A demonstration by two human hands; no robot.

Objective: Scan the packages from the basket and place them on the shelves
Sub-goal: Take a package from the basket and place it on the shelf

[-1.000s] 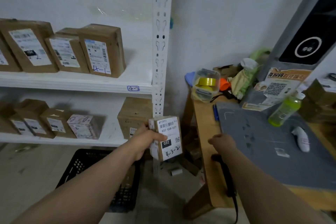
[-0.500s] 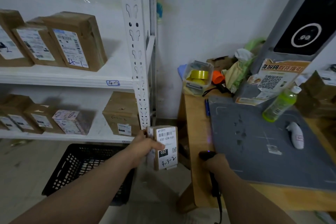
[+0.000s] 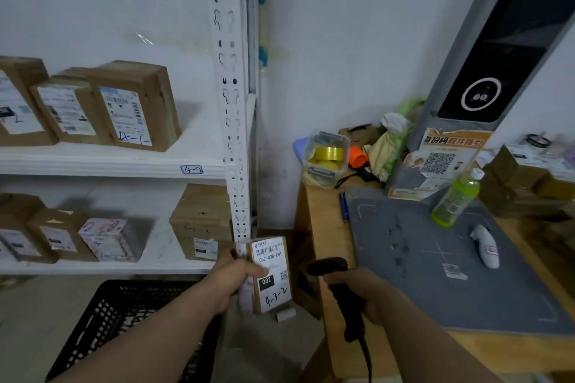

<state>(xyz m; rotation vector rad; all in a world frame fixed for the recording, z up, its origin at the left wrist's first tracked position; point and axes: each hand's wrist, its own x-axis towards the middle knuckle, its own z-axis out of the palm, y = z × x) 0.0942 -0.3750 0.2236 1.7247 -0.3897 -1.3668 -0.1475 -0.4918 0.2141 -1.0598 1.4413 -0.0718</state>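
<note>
My left hand [image 3: 233, 278] grips a small cardboard package [image 3: 272, 274] upright, its white label marked "032" and "4-3-2" facing me. To its right, my right hand [image 3: 364, 291] holds a black barcode scanner [image 3: 339, 286] by the handle, with its head close beside the package and its cable hanging down. A black plastic basket [image 3: 124, 320] sits on the floor below my left arm. White shelves [image 3: 109, 162] at the left carry several labelled cardboard boxes on two levels.
A wooden table [image 3: 323, 227] with a grey mat [image 3: 435, 258] stands at the right. On it are a green bottle [image 3: 457, 199], a white handheld device [image 3: 487, 246], a tub of tape rolls [image 3: 326, 155] and a grey kiosk [image 3: 497, 71]. The white shelf post [image 3: 231, 102] rises beside the package.
My right hand has picked the scanner up off the table edge and brought it beside the package. My left hand has kept the package upright, shifting slightly right.
</note>
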